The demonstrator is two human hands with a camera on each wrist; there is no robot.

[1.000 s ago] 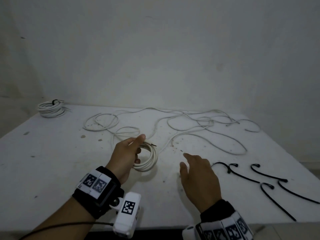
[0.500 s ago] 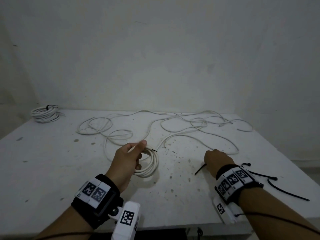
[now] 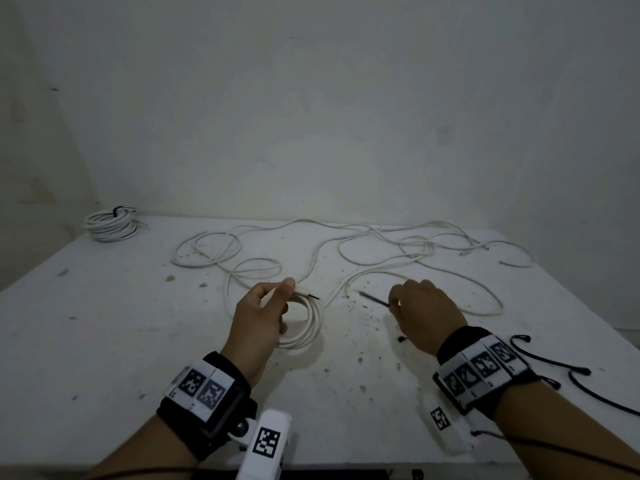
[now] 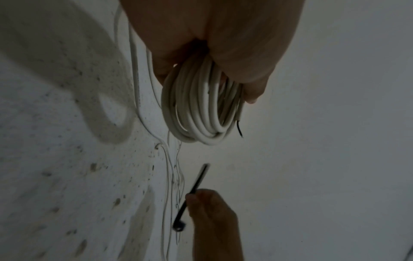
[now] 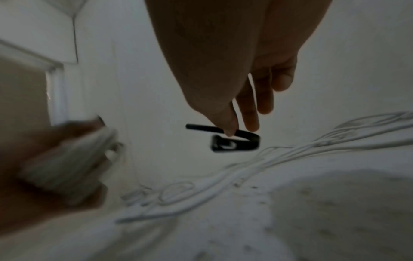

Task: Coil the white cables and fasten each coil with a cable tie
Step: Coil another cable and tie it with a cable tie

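Note:
My left hand (image 3: 265, 306) grips a coil of white cable (image 3: 306, 323) just above the table (image 3: 104, 341), thumb on top; the coil (image 4: 196, 109) hangs from the fingers in the left wrist view, its dark stripped end sticking out. To the right, my right hand (image 3: 419, 310) pinches a black cable tie (image 3: 374, 298) whose tip points left toward the coil. The tie (image 5: 234, 139) is bent, with its head below the thumb. Loose white cables (image 3: 381, 258) sprawl across the far half of the table.
A finished coil with a black tie (image 3: 110, 223) lies at the far left corner. Several spare black cable ties (image 3: 554, 362) lie near the right front edge. A plain wall stands behind the table.
My right hand reached to the ties at the right, picked one up, and has carried it left and forward toward the coil. The left hand has kept holding the coil in place.

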